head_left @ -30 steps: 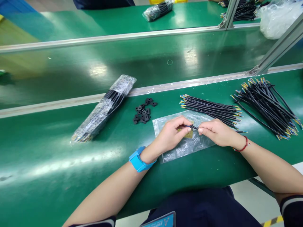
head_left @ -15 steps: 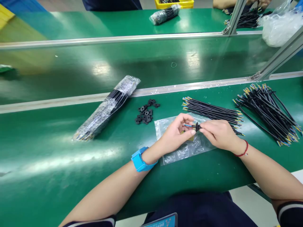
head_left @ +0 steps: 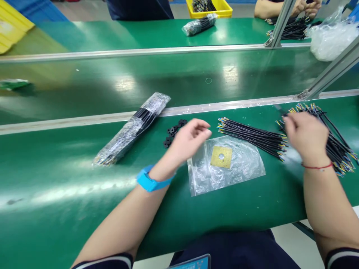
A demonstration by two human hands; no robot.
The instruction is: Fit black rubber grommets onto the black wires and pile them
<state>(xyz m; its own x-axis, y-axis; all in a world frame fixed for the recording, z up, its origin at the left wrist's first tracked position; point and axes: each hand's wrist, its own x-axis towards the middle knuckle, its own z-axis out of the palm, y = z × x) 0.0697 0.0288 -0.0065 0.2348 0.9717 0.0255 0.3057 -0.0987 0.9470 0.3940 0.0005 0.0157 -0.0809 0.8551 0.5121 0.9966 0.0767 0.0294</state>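
My left hand (head_left: 190, 140) hovers left of the clear zip bag (head_left: 241, 173), fingers loosely curled and thumb apart, with nothing visible between them. Below its fingers and partly behind it lie several small black square parts with holes (head_left: 171, 130). My right hand (head_left: 307, 136) is over the left side of the loose pile of black cables (head_left: 339, 138), closed and blurred. A dark, smeared end of a black cable (head_left: 284, 115) shows at its fingertips; the rest is hidden. On the bag rests a yellowish square plate (head_left: 215, 157) with a round hole.
A neat row of black cables (head_left: 249, 134) lies between my hands. A plastic-wrapped cable bundle (head_left: 134, 129) leans over the metal rail (head_left: 196, 108). Metal posts (head_left: 331, 73) rise at right. Across the bench are another wrapped bundle (head_left: 199, 25), a yellow crate (head_left: 211, 14) and a co-worker's hands (head_left: 305, 8).
My hands have parted. The left moved up and left, toward the small black parts; the right carried the cable to the right-hand pile. The yellow plate on the bag is now uncovered.
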